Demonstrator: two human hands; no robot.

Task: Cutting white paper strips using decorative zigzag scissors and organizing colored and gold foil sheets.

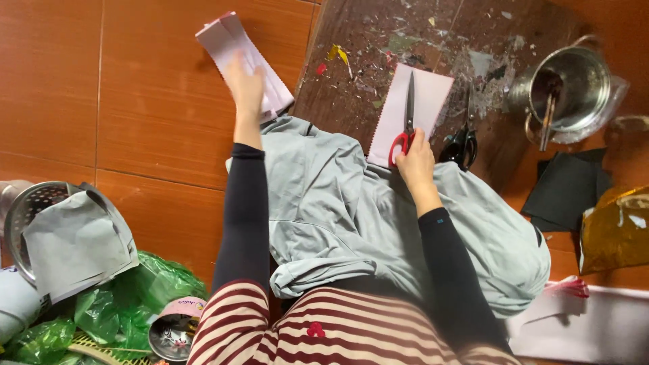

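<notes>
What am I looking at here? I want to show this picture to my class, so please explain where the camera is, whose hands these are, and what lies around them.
There is no machine: a person wears one camera on the head, looking down at their own two hands. The left hand rests on a stack of pale pink sheets on the tiled floor. The right hand grips the handles of red-handled scissors lying on a pink zigzag-edged sheet, on a dark, paint-flecked board. Grey fabric covers the lap. Nearby are black scissors, a metal pot and black sheets.
</notes>
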